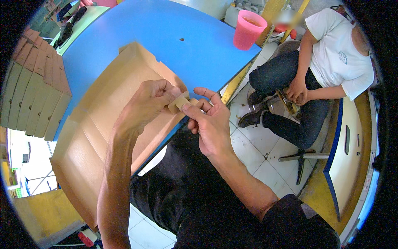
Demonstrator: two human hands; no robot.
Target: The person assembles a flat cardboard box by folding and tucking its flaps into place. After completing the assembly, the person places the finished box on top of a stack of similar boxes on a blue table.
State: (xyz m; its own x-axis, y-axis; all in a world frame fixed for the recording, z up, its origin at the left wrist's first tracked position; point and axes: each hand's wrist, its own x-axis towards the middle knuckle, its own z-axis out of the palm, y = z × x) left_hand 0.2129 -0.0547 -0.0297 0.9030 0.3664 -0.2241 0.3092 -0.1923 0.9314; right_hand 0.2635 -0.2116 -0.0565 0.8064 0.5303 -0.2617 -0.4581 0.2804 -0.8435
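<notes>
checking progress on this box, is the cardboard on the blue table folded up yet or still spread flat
Mostly spread flat: the cardboard box blank lies open across the blue table. Only its corner flap is being bent, pinched between left hand and right hand.

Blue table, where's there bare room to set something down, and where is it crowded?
The blue table is bare between the open cardboard box and the pink cup, with one small dark spot there. The near edge is crowded: the left hand and right hand pinch a box flap. Folded boxes are stacked at far left.
</notes>
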